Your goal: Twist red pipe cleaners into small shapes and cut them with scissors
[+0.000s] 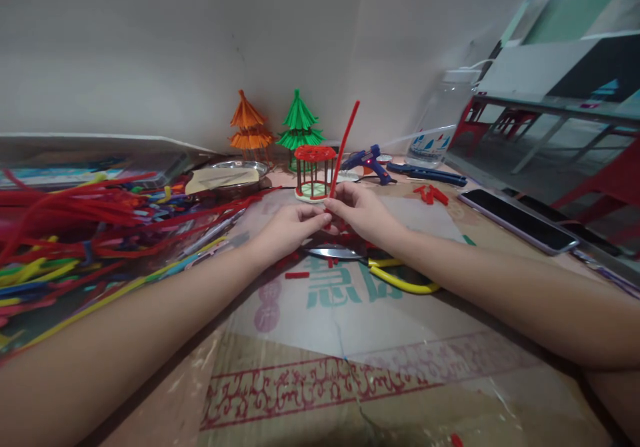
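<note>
A red pipe cleaner (pixel 346 143) stands up at a slant from between my two hands. My right hand (pixel 364 212) pinches it near its lower part. The fingertips of my left hand (pixel 293 228) close around its lower end, which is mostly hidden by the fingers. Just behind the hands stands a small round pavilion model (pixel 315 155) with a red top ring, brown posts and a pale base. Below the hands lie scissors with yellow handles (pixel 405 283), partly covered by my right forearm. Short red pipe cleaner pieces (pixel 297 275) are scattered around the blades.
An orange pagoda model (pixel 249 127) and a green one (pixel 299 123) stand against the wall. Right of them are a blue glue gun (pixel 367 161), red cut pieces (pixel 431 194), a phone (pixel 517 220) and a plastic jug (pixel 435 120). Colourful pipe cleaners (pixel 65 233) pile up at left.
</note>
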{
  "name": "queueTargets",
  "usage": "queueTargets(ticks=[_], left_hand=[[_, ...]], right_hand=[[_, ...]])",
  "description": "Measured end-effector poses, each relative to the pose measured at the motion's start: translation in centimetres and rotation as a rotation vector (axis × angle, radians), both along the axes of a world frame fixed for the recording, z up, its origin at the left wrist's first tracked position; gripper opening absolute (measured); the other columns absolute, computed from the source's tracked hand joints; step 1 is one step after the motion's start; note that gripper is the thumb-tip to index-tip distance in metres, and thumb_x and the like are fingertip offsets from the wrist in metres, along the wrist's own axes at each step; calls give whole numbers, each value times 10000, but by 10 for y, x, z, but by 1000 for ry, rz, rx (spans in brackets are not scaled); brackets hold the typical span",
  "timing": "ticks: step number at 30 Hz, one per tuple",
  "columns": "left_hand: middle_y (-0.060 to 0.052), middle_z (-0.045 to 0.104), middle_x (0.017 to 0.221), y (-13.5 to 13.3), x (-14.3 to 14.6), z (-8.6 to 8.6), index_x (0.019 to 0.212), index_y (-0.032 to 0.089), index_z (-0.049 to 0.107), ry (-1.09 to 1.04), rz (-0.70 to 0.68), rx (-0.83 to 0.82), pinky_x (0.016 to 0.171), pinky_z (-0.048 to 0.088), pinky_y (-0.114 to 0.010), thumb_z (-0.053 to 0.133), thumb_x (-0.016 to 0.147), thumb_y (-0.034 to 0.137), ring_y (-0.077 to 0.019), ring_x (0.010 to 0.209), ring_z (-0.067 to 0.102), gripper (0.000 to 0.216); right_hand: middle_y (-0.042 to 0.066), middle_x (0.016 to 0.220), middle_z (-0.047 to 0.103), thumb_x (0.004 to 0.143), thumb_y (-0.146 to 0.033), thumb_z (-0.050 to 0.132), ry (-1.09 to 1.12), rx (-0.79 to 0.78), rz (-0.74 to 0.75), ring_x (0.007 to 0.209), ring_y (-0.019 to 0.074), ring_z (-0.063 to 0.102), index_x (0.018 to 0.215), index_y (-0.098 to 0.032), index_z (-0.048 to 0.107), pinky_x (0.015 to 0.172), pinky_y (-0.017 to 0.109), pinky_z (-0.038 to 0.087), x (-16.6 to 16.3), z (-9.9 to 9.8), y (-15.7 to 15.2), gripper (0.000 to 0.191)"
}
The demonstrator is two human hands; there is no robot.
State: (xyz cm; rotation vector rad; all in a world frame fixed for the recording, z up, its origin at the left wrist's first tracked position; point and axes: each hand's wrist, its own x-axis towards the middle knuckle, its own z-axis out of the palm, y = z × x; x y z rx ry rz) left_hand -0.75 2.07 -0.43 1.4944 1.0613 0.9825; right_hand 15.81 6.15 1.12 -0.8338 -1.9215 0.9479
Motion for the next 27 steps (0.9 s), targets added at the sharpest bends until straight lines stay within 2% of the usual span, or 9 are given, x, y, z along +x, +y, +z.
queueTargets(ticks=[13, 27], left_hand=[[-85, 760, 875, 0, 0, 1, 878, 135, 696, -18, 2, -12, 690, 510, -269, 677, 789, 463, -174, 766, 695, 341], [-96, 758, 865, 0, 1, 1, 908, 127, 686, -30, 3, -11, 686, 504, -276, 682, 788, 427, -181, 765, 696, 323]], right_hand=[[-27, 684, 531, 815, -319, 577, -50, 63, -28, 613, 122, 494, 755, -184, 510, 565, 264, 396, 0, 1, -1, 162], [-30, 688, 533, 813, -313, 576, -32, 36, -33, 618, 125, 501, 761, -187, 508, 576, 268, 400, 0, 0, 0, 153]])
